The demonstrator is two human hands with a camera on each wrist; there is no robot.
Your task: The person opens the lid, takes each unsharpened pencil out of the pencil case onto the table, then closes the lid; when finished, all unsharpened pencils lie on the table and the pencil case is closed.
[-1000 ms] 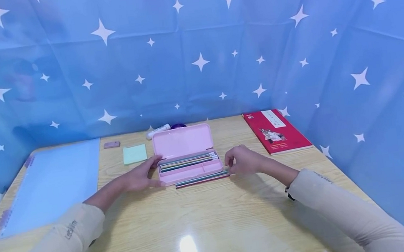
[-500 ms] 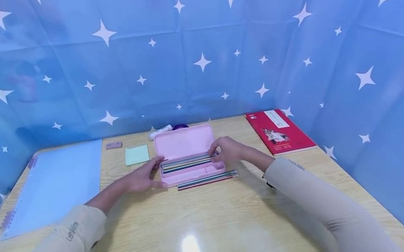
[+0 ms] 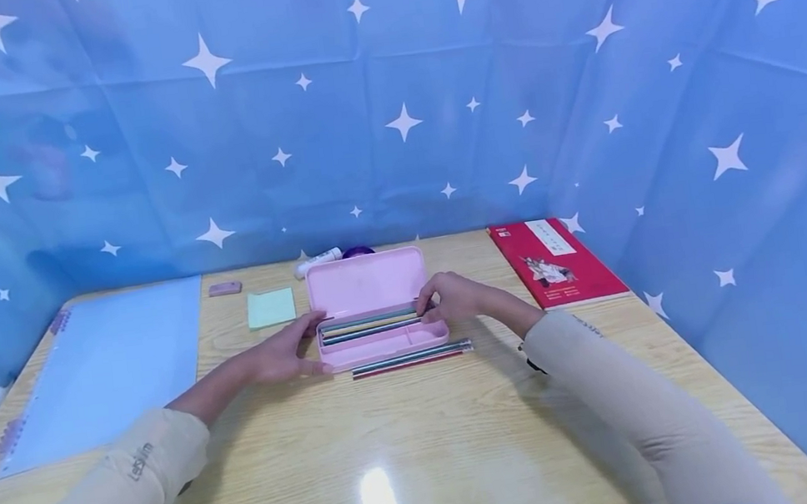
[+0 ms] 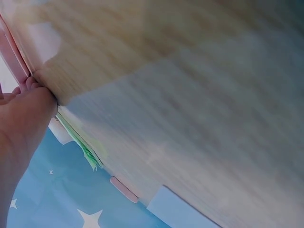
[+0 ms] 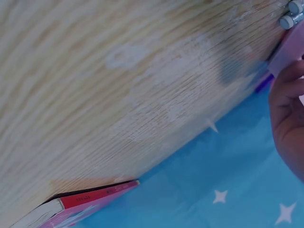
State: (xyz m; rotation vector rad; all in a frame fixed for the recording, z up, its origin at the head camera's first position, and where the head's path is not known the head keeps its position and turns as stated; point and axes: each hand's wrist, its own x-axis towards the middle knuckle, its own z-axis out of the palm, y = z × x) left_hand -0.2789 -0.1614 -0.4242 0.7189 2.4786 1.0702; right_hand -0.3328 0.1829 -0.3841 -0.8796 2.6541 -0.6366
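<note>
An open pink pencil case (image 3: 414,337) lies mid-table with its lid (image 3: 365,283) folded back. Several pencils (image 3: 367,324) lie in its long compartment. Further pencils (image 3: 412,358) lie on the table along the case's front edge. My left hand (image 3: 288,354) rests against the case's left end with its fingers fairly straight, thumb at the top edge; the left wrist view shows the left hand (image 4: 23,118) beside the pink edge (image 4: 14,57). My right hand (image 3: 450,297) is at the case's right end, its fingers curled on the ends of the pencils inside. Two pencil ends (image 5: 292,14) show in the right wrist view.
A pale blue folder (image 3: 100,365) covers the table's left side. A green sticky pad (image 3: 270,308), pink eraser (image 3: 224,288), white glue stick (image 3: 317,261) and a purple object (image 3: 356,252) lie behind the case. A red book (image 3: 552,261) lies far right. Blue starred cloth walls three sides.
My right hand left the pencils lying in front of the case and moved up to the right ends of the pencils inside it. The left hand stayed put.
</note>
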